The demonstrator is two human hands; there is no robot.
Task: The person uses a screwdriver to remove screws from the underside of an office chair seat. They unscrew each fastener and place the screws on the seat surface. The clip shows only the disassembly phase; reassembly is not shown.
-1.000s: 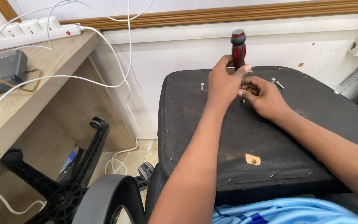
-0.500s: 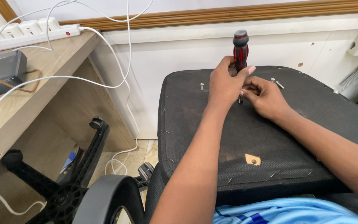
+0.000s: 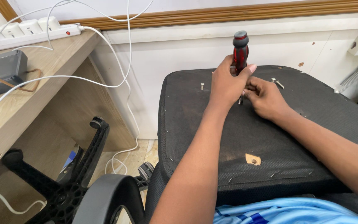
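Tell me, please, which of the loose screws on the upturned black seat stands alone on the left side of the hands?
The single screw left of the left hand, standing upright by itself; the other two screws lie together beyond the right hand.

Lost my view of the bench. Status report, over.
Left hand grips upright screwdriver. Right hand steadies its tip on seat underside. Loose screws beside.

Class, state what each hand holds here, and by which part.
The left hand grips the red-and-black screwdriver by its handle's lower end. The right hand pinches near its shaft; exactly what cannot be told.
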